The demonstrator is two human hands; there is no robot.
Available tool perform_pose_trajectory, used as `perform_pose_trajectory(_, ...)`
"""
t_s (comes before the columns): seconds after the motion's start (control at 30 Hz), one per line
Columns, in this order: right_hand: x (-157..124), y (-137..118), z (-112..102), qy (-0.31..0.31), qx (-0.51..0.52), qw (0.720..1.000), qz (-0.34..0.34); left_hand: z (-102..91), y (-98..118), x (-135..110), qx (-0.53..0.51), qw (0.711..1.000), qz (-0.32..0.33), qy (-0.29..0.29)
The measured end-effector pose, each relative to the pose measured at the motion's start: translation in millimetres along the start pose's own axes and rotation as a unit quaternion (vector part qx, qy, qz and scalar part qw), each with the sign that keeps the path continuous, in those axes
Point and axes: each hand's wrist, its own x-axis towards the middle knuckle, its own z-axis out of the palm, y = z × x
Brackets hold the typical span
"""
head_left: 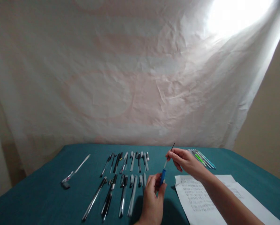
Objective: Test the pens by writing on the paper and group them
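Observation:
My left hand (153, 195) grips a short blue pen barrel (163, 177), held upright with a slight tilt over the front of the table. Just above it, my right hand (184, 161) pinches a thin pen refill (165, 163), whose dark end sticks up past the fingers. The pale lower end of the refill is at the barrel's top; I cannot tell if it is inside. Behind and left of my left hand lie two rows of pens in pieces, including a clear barrel (132, 196) and a black pen (108, 200).
Handwritten paper sheets (193, 195) lie under my right forearm. Several green and blue pens (203, 159) rest at the back right. At the left is a white stick-like item (82, 163) near a small dark piece (65, 185). A pale sheet (130, 78) hangs behind the teal-covered table (48, 190).

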Motion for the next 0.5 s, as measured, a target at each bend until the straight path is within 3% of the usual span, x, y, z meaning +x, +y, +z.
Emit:
perform_pose_trajectory(0.13,-2,-3,-4,-0.016,-0.024,1.000,-0.001,-1.1,5,0,0.016,0.999,0.029,-0.004)
perform_pose_trajectory(0.5,-8,-6,5,-0.123,-0.099,0.987,-0.009,0.2,1,-2,-0.041,0.999,-0.001,-0.012)
